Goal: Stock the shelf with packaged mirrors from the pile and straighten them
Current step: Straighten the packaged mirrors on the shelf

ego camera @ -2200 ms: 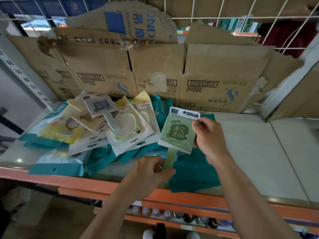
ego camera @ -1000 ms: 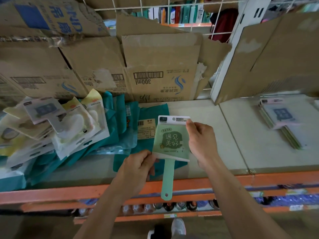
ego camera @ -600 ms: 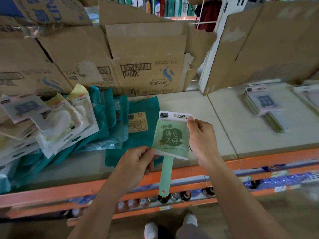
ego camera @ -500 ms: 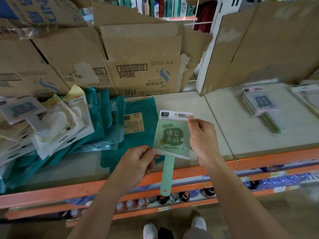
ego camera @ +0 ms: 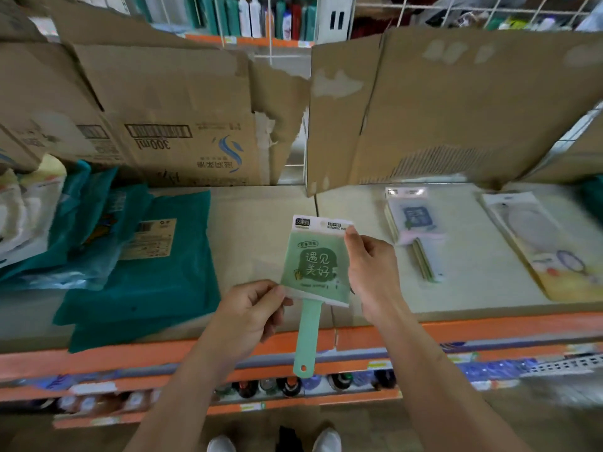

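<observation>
Pale green square handheld mirror in a clear plastic sleeve with a white header card (ego camera: 315, 269): held in the air over the front edge of the beige shelf board with an orange front rail (ego camera: 254, 230), above the seam between two boards. The handle sticks out of the sleeve bottom and hangs past the rail. Left hand (ego camera: 251, 308) pinches the sleeve's lower left corner, thumb on top, fingers curled under. Right hand (ego camera: 370, 272) pinches the upper right corner at the header card.

Writing: the green face reads "遇见美好". The header card has a small logo and "HANDHELD", the rest hidden by the thumb.

Brown cardboard boxes (ego camera: 182, 125) stand along the shelf's back edge, torn, printed "300ml" upside down with a blue swirl; contents not visible. A plain cardboard sheet (ego camera: 456, 109) stands at back right.

Right board: a stack of similar packaged mirrors, a blue-label one on top (ego camera: 414, 230), lies flat near the back; print too blurred to read. Beside it, toward the right edge, a long flat pack with a round mirror (ego camera: 538, 246).

Left board: teal plastic bags (ego camera: 146, 272) with a tan label, unreadable. Heap of white and yellow packs (ego camera: 29, 203) at the far left edge.

Bottles (ego camera: 287, 386) on the lower shelf.
</observation>
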